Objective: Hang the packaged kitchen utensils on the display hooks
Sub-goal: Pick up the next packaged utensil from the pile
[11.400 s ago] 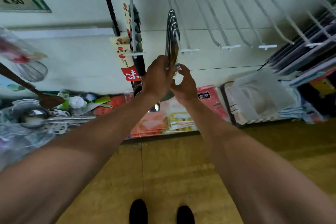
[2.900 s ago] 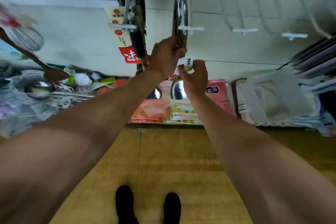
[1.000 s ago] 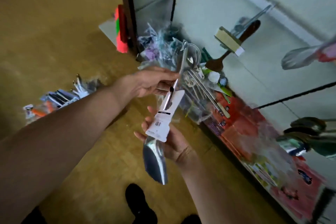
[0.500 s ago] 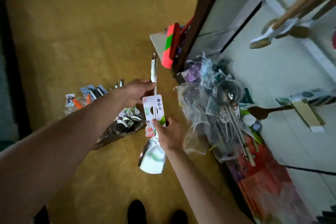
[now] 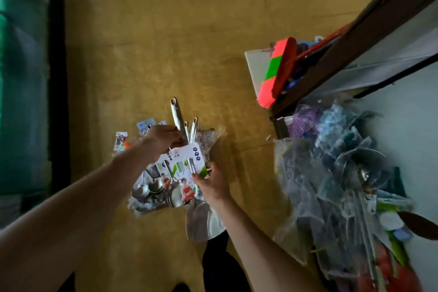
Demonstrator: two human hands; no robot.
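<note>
I look down at the floor. A steel spatula (image 5: 178, 114) with a white and green label card (image 5: 187, 163) is held between both hands. My left hand (image 5: 163, 141) grips its handle just above the card. My right hand (image 5: 212, 184) pinches the card's lower right edge, and the shiny blade (image 5: 201, 219) hangs below it. Under them a pile of packaged utensils (image 5: 151, 188) in clear wrap lies on the floor, with two more handles (image 5: 192, 127) sticking up. No display hooks are in view.
A heap of plastic-wrapped strainers and ladles (image 5: 336, 187) lies against the white wall panel at right. A pink and green brush (image 5: 276, 71) leans by a dark shelf post (image 5: 369, 26). Loose carded items (image 5: 121, 140) lie on the yellow floor. A dark green edge (image 5: 26, 78) runs along the left.
My view turned further to the floor pile. Both hands and the spatula have come lower, close over the pile; the left hand still grips the handle, the right still holds the card.
</note>
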